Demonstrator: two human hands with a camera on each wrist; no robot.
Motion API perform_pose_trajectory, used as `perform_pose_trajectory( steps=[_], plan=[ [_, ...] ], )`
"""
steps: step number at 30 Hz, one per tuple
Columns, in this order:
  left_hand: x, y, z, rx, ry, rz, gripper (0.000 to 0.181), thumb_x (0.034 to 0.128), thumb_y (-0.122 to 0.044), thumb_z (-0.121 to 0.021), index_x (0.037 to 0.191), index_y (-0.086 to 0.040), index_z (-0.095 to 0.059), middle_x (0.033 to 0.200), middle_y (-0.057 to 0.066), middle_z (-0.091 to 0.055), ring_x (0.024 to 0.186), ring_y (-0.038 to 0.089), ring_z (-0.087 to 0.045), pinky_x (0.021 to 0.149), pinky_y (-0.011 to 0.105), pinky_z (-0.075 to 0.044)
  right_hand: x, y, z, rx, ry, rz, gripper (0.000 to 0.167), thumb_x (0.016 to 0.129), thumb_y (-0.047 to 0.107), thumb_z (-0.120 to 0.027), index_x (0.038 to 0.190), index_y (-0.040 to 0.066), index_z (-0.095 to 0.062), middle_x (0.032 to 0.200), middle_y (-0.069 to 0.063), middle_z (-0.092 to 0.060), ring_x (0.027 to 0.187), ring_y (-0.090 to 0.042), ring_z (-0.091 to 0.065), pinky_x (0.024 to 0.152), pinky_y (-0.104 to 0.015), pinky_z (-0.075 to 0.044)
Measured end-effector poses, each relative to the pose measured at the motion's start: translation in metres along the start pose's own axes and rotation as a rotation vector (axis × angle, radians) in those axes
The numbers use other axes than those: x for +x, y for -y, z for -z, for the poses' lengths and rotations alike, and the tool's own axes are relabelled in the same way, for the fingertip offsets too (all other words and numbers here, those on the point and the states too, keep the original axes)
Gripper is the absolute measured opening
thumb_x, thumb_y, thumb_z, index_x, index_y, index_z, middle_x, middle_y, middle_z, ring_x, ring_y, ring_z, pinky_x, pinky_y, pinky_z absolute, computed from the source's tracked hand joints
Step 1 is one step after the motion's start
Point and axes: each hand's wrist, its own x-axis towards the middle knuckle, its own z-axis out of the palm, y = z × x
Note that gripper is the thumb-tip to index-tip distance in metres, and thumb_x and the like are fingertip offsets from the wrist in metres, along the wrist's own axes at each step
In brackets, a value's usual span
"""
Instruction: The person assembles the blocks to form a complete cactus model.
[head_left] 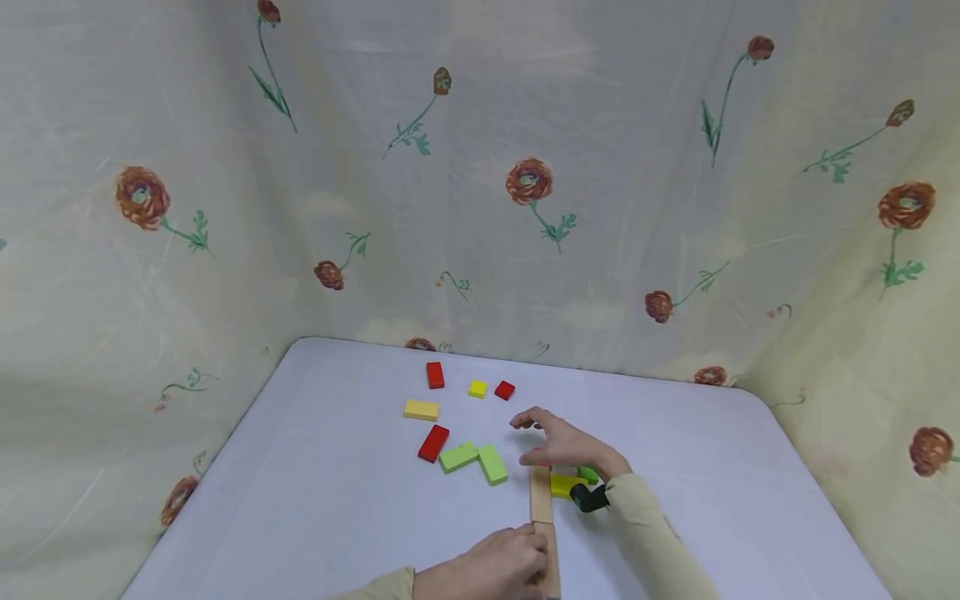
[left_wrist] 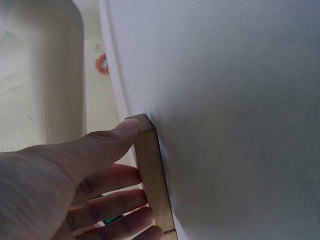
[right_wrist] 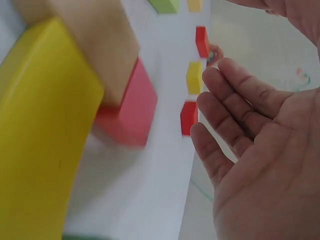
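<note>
Pinching one wooden block (left_wrist: 156, 175) in our left hand (head_left: 504, 562), we hold our right hand (head_left: 567, 442), thumb and fingers spread, near a red block (right_wrist: 134, 111) and a yellow block (right_wrist: 46, 135).

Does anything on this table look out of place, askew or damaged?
Nothing stands out as damaged: the wooden blocks run end to end, and the light green blocks, though slanted, just seem loosely scattered.

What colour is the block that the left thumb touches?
The block is light brown, like bare wood; the left wrist view shows it best.
</note>
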Motion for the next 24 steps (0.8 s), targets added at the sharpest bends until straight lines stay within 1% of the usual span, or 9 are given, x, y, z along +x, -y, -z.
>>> perform_pose_trajectory(
  steps=[3,6,9,14,17,24],
  plan=[
    [0.0,0.0,0.0,0.014,-0.005,-0.008,0.019,0.0884,-0.035,-0.069,0.096,-0.018,-0.075,0.097,-0.011,-0.063,0.086,-0.004,-0.049,0.072,0.011,-0.045,0.004,0.006,-0.006,-0.015,0.031,0.039,0.059,0.08,0.023,-0.076,0.132,0.015,-0.05,0.133,-0.002,-0.052,0.126,-0.027,-0.042,0.106,-0.053,-0.038],
    [0.0,0.0,0.0,0.008,-0.005,-0.009,0.02,0.0885,-0.035,-0.069,0.096,-0.018,-0.075,0.097,-0.011,-0.063,0.086,-0.004,-0.049,0.072,0.011,-0.045,0.007,0.012,-0.011,-0.033,0.06,0.055,0.061,0.079,0.023,-0.077,0.133,0.015,-0.05,0.134,-0.001,-0.051,0.127,-0.026,-0.042,0.108,-0.052,-0.036],
    [0.0,0.001,0.0,0.016,-0.011,-0.019,0.019,0.0887,-0.034,-0.069,0.096,-0.018,-0.075,0.096,-0.011,-0.063,0.086,-0.004,-0.05,0.071,0.011,-0.045,0.009,0.016,-0.017,-0.048,0.08,0.059,0.062,0.079,0.024,-0.077,0.133,0.016,-0.049,0.134,0.0,-0.051,0.126,-0.024,-0.043,0.109,-0.051,-0.035],
    [0.0,0.002,-0.001,0.071,-0.039,-0.053,0.019,0.0885,-0.034,-0.069,0.094,-0.017,-0.075,0.095,-0.011,-0.064,0.085,-0.004,-0.05,0.069,0.01,-0.043,0.012,0.02,-0.024,-0.071,0.095,0.058,0.061,0.079,0.024,-0.077,0.133,0.018,-0.05,0.132,0.002,-0.051,0.123,-0.022,-0.044,0.107,-0.048,-0.038],
    [0.0,0.003,-0.002,0.07,-0.043,-0.065,0.018,0.0881,-0.033,-0.07,0.094,-0.017,-0.075,0.095,-0.01,-0.064,0.083,-0.004,-0.049,0.068,0.009,-0.042,0.015,0.02,-0.027,-0.09,0.1,0.057,0.059,0.079,0.024,-0.077,0.131,0.021,-0.052,0.131,0.003,-0.052,0.121,-0.02,-0.045,0.106,-0.048,-0.039],
    [-0.001,0.002,-0.002,0.066,-0.028,-0.051,0.018,0.0882,-0.034,-0.069,0.094,-0.017,-0.075,0.096,-0.011,-0.063,0.085,-0.004,-0.049,0.068,0.01,-0.043,0.016,0.021,-0.029,-0.104,0.124,0.059,0.054,0.08,0.023,-0.076,0.129,0.021,-0.054,0.131,0.0,-0.052,0.12,-0.021,-0.045,0.108,-0.05,-0.037]
  ],
)
